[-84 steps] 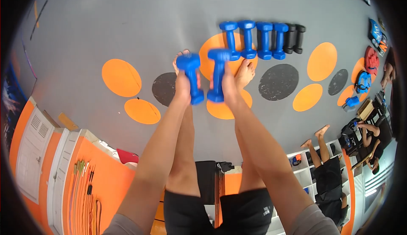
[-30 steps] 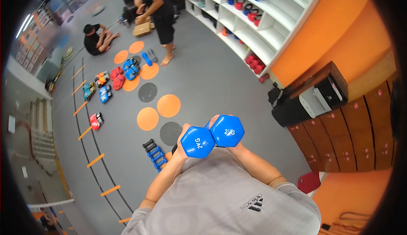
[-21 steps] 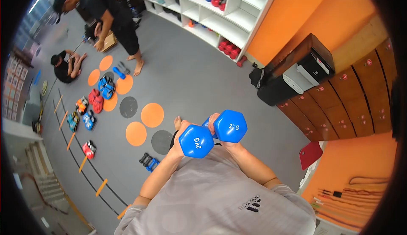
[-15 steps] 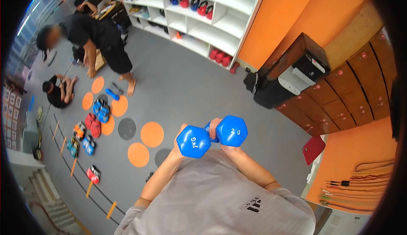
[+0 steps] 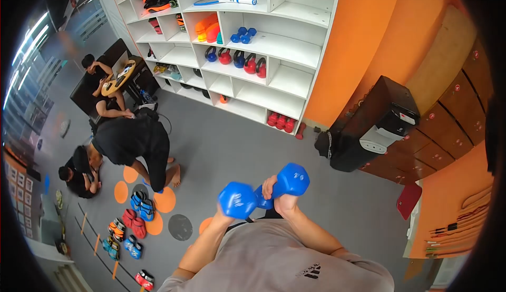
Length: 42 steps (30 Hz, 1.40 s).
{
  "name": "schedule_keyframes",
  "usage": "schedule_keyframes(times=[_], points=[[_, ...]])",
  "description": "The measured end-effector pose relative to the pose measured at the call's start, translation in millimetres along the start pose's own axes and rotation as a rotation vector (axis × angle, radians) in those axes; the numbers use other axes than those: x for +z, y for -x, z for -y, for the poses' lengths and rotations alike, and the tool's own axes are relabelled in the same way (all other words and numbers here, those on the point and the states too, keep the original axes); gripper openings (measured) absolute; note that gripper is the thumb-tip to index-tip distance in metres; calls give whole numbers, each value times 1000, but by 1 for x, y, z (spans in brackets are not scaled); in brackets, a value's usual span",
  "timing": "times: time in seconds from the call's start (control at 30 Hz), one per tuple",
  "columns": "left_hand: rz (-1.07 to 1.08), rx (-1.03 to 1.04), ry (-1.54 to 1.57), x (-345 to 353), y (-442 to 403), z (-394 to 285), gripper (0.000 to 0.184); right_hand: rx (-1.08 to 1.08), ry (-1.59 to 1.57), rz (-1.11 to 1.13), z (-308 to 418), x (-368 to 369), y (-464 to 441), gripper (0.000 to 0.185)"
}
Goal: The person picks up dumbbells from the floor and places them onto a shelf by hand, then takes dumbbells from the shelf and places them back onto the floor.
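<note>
Near six o'clock, the right hand [image 5: 285, 201] clamps its fingers round a newly tilted dumbbell [image 5: 293, 179]; the left hand [image 5: 224, 218], fingers hidden, still holds its twin [image 5: 237, 200].

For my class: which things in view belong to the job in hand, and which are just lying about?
Job in hand:
Blue hexagon-ended dumbbell, in the left hand
Second blue hexagon-ended dumbbell, in the right hand

Lying about:
Red and blue kettlebells on the white shelving
Blue-and-white racket, higher shelf
Red dumbbells, bottom shelf
Red pads on the grey floor
</note>
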<state>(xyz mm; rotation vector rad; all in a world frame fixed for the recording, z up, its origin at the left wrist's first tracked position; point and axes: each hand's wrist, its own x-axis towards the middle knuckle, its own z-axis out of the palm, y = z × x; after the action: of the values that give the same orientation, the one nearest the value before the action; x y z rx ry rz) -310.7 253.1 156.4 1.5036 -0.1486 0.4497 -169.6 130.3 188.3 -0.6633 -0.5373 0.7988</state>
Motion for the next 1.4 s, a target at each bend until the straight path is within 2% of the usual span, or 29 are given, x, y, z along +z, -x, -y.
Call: schedule_keyframes(times=[0.07,0.1,0.2,0.23,0.27,0.3,0.33,0.4,0.47,0.5,0.53,0.6,0.63,0.7,0.73,0.77,0.8,0.87,0.93,1.0,1.07,1.13,1.27,1.3,1.4], points=[[-473,8,-350,0,-37,-1,17,-54,104,-66,-13,-4,-37,40],[-471,14,-353,-17,-54,8,17,-16,58,-22,-14,-12,-56,38],[6,117,814,-69,-106,37,3,67,-21,1,-10,-39,-124,35],[156,206,492,-94,-132,41,11,78,-103,-28,-7,-44,-148,34],[164,204,489,-102,-150,44,11,82,-183,-51,-7,-52,-174,33],[55,156,63,-106,-174,44,12,26,72,-90,-16,-61,-191,28],[-67,97,-360,-110,-192,48,13,42,49,-67,-27,-80,-207,31],[-89,66,-282,-124,-227,85,19,21,105,-197,-66,-137,-250,14],[-374,-49,-481,-135,-263,108,17,95,46,-263,-51,-142,-296,10],[-346,-264,-188,-148,-298,102,12,145,-4,-312,-39,-144,-332,7],[-351,-253,-189,-161,-325,108,12,142,1,-302,-30,-146,-362,7],[-324,-254,14,-182,-367,122,12,66,130,-230,-13,-149,-405,18],[-334,-256,24,-191,-384,138,12,83,259,-287,-3,-143,-426,23],[-611,-403,-48,-201,-397,171,18,153,285,-337,3,-146,-455,27],[-617,-415,-39,-210,-422,160,18,194,304,-379,5,-150,-477,30],[-527,-504,151,-220,-457,134,22,305,218,-433,6,-154,-496,38],[-430,-585,340,-230,-482,123,26,310,221,-442,5,-164,-513,38],[-444,-579,272,-247,-514,148,32,443,-27,-428,-5,-192,-543,41],[-338,-665,474,-273,-554,169,31,479,46,-501,-13,-214,-576,44],[-278,-692,475,-304,-598,201,31,484,-26,-483,-15,-234,-613,48],[-343,-926,431,-338,-638,229,33,485,-13,-615,-14,-248,-646,48],[-382,-891,378,-370,-689,262,39,352,-109,-737,-21,-258,-676,44],[-266,-854,468,-456,-790,322,36,225,-167,-853,-22,-263,-738,43],[-230,-810,405,-476,-811,352,35,180,-170,-871,-25,-267,-752,42],[-239,-790,156,-512,-866,386,32,129,-158,-899,-34,-276,-783,45]])
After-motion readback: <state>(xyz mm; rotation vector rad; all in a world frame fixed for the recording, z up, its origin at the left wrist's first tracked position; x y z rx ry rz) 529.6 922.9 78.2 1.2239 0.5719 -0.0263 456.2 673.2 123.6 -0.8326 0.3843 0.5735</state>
